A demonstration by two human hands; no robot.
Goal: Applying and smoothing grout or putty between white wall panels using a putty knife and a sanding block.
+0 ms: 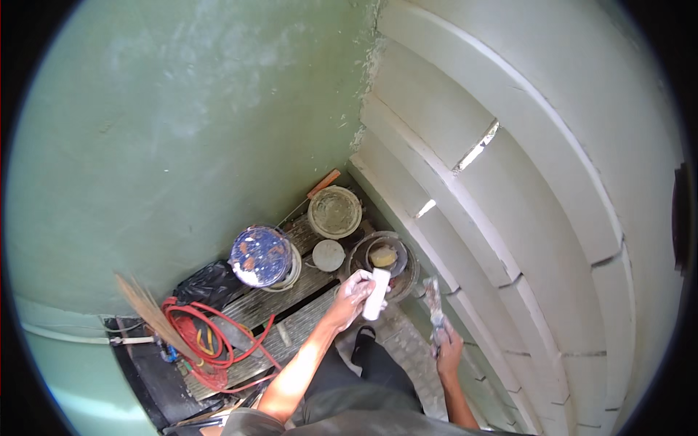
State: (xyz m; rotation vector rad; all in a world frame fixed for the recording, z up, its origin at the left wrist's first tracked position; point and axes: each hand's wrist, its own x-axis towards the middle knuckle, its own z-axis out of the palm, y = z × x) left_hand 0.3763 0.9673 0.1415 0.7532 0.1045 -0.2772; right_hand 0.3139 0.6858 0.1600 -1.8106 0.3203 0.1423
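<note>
My left hand (350, 299) is closed round a white, flat, oblong piece (376, 293), held upright in front of my body; its exact kind is not clear. My right hand (447, 347) grips the lower end of a putty knife (434, 304), whose blade points up and looks smeared with pale filler. The knife is close to the ribbed pale wall. Just beyond my left hand stands a round tub (411, 270) with a smaller bowl inside, and a yellowish sponge-like lump (383, 255) lies in that bowl.
On the slatted wooden bench (291, 328) are a bucket with a blue, stained lid (259, 256), a small white pot (329, 256) and a filler-crusted bucket (334, 211). A red hose (218, 357), a straw broom (156, 314) and a black bag (211, 283) lie left. The panelled wall (509, 211) rises right.
</note>
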